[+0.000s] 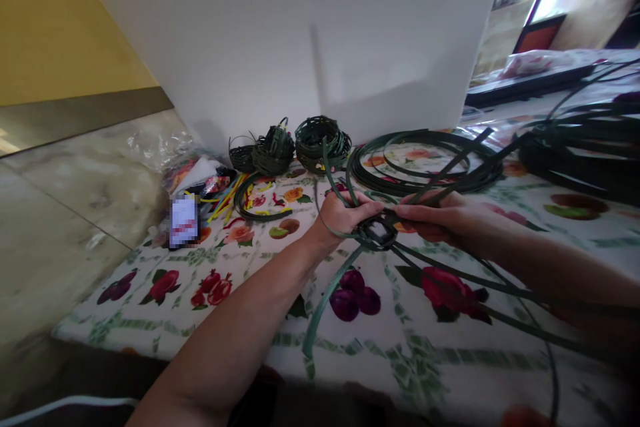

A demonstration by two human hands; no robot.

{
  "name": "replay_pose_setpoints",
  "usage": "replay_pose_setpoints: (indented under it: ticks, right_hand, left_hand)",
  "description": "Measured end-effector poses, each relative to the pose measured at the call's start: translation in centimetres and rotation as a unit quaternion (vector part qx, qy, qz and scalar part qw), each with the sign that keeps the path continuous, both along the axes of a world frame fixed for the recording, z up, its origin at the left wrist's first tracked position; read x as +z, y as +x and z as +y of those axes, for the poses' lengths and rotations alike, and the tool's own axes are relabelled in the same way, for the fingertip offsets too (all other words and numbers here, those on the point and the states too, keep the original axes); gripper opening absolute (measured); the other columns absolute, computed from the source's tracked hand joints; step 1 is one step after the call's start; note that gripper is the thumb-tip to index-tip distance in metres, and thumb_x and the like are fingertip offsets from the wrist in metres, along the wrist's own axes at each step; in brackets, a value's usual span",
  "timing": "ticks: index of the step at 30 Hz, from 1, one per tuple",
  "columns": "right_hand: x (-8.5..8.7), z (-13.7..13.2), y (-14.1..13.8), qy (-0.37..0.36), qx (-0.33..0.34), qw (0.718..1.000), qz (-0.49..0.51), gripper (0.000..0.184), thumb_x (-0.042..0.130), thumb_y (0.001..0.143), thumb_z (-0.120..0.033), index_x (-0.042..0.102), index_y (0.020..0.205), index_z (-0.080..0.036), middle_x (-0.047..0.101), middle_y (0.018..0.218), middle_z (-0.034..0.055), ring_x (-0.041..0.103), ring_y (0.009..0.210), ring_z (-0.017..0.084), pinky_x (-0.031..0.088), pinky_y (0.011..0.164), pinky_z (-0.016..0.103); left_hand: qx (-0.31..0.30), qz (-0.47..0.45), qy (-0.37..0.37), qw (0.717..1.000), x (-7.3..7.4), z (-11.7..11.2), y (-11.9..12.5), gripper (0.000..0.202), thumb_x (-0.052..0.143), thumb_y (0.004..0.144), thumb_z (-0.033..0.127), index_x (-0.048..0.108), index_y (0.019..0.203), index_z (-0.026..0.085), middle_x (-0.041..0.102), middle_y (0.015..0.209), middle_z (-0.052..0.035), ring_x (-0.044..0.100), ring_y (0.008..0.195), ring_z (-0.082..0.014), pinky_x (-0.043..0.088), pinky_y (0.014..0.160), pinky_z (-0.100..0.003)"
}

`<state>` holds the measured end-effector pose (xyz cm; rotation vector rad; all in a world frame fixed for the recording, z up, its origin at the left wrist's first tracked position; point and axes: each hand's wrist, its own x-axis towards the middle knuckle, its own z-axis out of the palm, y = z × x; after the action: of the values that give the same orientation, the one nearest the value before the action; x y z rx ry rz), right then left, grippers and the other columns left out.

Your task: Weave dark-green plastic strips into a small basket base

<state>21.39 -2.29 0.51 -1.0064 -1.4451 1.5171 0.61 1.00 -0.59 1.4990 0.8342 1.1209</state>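
Observation:
A small ring woven from dark green flat strips (377, 232) is held up over the tabletop, and long loose strip ends fan out from it on several sides. My left hand (345, 215) is closed on the ring's left edge, thumb on top. From the other side my right hand (437, 213) pinches the strips at the ring's upper right; its fingertips almost meet my left thumb. One wide strip end (327, 300) hangs toward the table's front edge. Part of the ring lies hidden behind the fingers.
A fruit-patterned cloth (210, 327) covers the table. Along the back stand finished-looking woven green balls (274, 150) and a round woven basket (323, 143). Coils of green strip (425, 160) lie behind my hands, with a larger coil (585, 147) at right. A blurred phone-like object (184, 220) stands left.

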Motion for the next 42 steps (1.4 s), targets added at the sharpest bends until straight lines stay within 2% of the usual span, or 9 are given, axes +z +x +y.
replay_pose_setpoints:
  ticks: [5, 9, 13, 18, 21, 27, 30, 33, 42]
  right_hand:
    - [-0.2, -0.1, -0.2, -0.089, -0.041, 0.994, -0.042, 0.057, 0.089, 0.071, -0.066, 0.058, 0.059, -0.019, 0.050, 0.055, -0.0010, 0.034, 0.045, 0.006, 0.019, 0.037, 0.024]
    - [-1.1, 0.2, -0.2, -0.101, -0.036, 0.992, -0.070, 0.060, 0.084, 0.075, -0.071, 0.058, 0.056, -0.020, 0.049, 0.050, -0.0008, 0.034, 0.042, 0.007, 0.015, 0.037, 0.025]
    - [-0.9, 0.3, -0.6, -0.088, -0.040, 0.994, -0.048, 0.062, 0.090, 0.065, -0.070, 0.057, 0.052, -0.020, 0.047, 0.049, -0.0013, 0.030, 0.043, 0.006, 0.013, 0.038, 0.026]
    - [-0.2, 0.2, -0.6, -0.055, -0.078, 0.994, -0.044, 0.067, 0.089, 0.058, -0.078, 0.058, 0.050, -0.020, 0.045, 0.049, -0.0008, 0.030, 0.044, 0.006, 0.009, 0.040, 0.026]
    - [0.0, 0.0, -0.6, -0.032, -0.084, 0.994, -0.057, 0.070, 0.085, 0.061, -0.081, 0.056, 0.049, -0.019, 0.043, 0.048, -0.0006, 0.029, 0.044, 0.006, 0.009, 0.040, 0.027]
    - [0.1, -0.1, -0.7, -0.036, -0.097, 0.992, -0.078, 0.067, 0.087, 0.060, -0.077, 0.057, 0.051, -0.018, 0.045, 0.049, -0.0009, 0.032, 0.045, 0.005, 0.014, 0.040, 0.024]
    - [-0.6, 0.3, -0.6, -0.042, -0.120, 0.988, -0.084, 0.068, 0.089, 0.054, -0.078, 0.058, 0.054, -0.018, 0.048, 0.050, -0.0007, 0.035, 0.046, 0.006, 0.019, 0.040, 0.023]
    - [-1.3, 0.8, -0.4, -0.027, -0.139, 0.984, -0.108, 0.071, 0.086, 0.053, -0.083, 0.059, 0.055, -0.018, 0.050, 0.051, -0.0002, 0.036, 0.046, 0.007, 0.023, 0.040, 0.023]
    - [-0.7, 1.0, 0.3, 0.121, -0.206, 0.952, -0.193, 0.073, 0.072, 0.070, -0.088, 0.056, 0.050, -0.019, 0.050, 0.049, 0.0011, 0.036, 0.044, 0.008, 0.022, 0.042, 0.027]
  left_hand:
    - [0.090, 0.017, 0.040, 0.995, -1.2, 0.1, 0.4, 0.029, 0.086, 0.075, 0.046, 0.078, 0.070, 0.018, 0.073, 0.070, -0.0033, 0.064, 0.070, -0.0158, 0.050, 0.070, -0.028]
    - [0.117, -0.016, 0.018, 0.993, -1.5, -0.1, 0.6, 0.040, 0.081, 0.081, 0.057, 0.077, 0.074, 0.018, 0.072, 0.073, -0.0035, 0.063, 0.069, -0.0147, 0.048, 0.065, -0.026]
    - [0.069, -0.074, -0.054, 0.993, -0.7, -0.3, 0.1, 0.054, 0.079, 0.078, 0.070, 0.070, 0.075, 0.017, 0.060, 0.060, 0.0011, 0.051, 0.049, -0.0092, 0.037, 0.049, -0.025]
    - [-0.031, -0.080, -0.136, 0.987, 0.4, 0.1, -0.8, 0.053, 0.095, 0.064, 0.057, 0.063, 0.080, 0.018, 0.058, 0.059, 0.0038, 0.042, 0.038, -0.0057, 0.022, 0.038, -0.023]
    - [-0.069, -0.060, -0.150, 0.984, 0.5, 0.4, -1.1, 0.049, 0.095, 0.066, 0.053, 0.068, 0.086, 0.017, 0.060, 0.062, 0.0020, 0.043, 0.041, -0.0055, 0.027, 0.040, -0.023]
    - [-0.066, -0.042, -0.157, 0.985, 0.1, 0.6, -1.4, 0.044, 0.095, 0.068, 0.049, 0.073, 0.085, 0.015, 0.062, 0.061, 0.0008, 0.045, 0.042, -0.0064, 0.031, 0.042, -0.023]
    - [-0.039, -0.061, -0.183, 0.981, -0.2, 0.6, -1.1, 0.047, 0.102, 0.057, 0.039, 0.074, 0.085, 0.014, 0.070, 0.073, -0.0022, 0.063, 0.060, -0.0128, 0.051, 0.057, -0.026]
    - [-0.034, -0.100, -0.207, 0.973, -0.6, 0.4, -0.5, 0.050, 0.104, 0.051, 0.032, 0.075, 0.087, 0.013, 0.074, 0.080, -0.0031, 0.069, 0.073, -0.0162, 0.058, 0.072, -0.031]
    - [-0.033, -0.142, -0.267, 0.952, -0.4, 1.0, -0.8, 0.025, 0.083, 0.086, 0.038, 0.070, 0.087, 0.016, 0.075, 0.081, -0.0043, 0.071, 0.069, -0.0158, 0.058, 0.071, -0.029]
